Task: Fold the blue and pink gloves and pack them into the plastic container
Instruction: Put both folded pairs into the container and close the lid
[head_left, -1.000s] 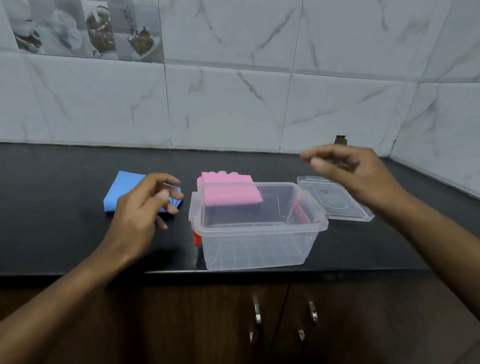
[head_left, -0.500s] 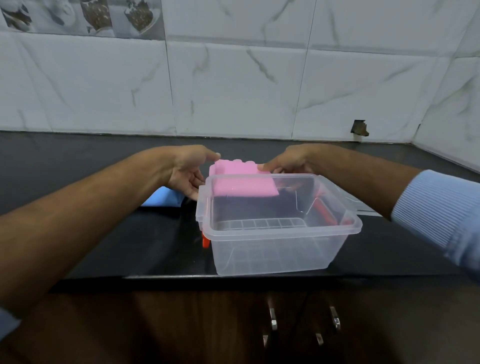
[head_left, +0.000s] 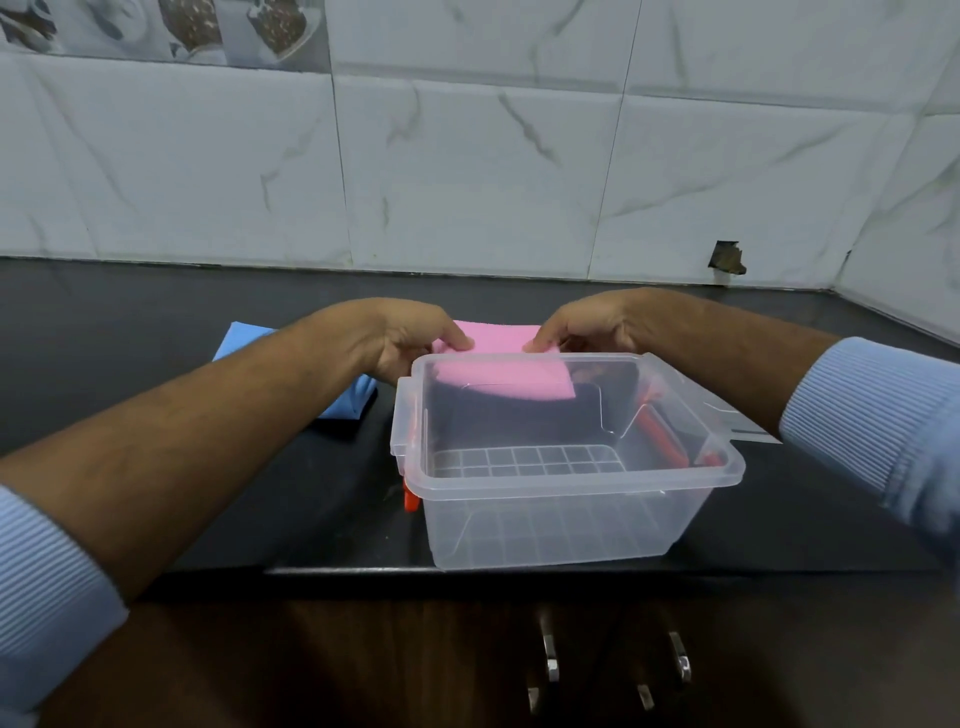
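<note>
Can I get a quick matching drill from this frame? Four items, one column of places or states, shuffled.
Items
1. pink glove
2. blue glove
3. plastic container
4. lid

Places or states
A. open and empty, near the counter's front edge
B. flat on the counter to the right of the container, partly hidden by the right arm
C. on the counter under the left forearm
D. held at both ends by the left hand and right hand, behind the container's far rim

Pairs: 1-D, 2-C, 3-A, 4-B
</note>
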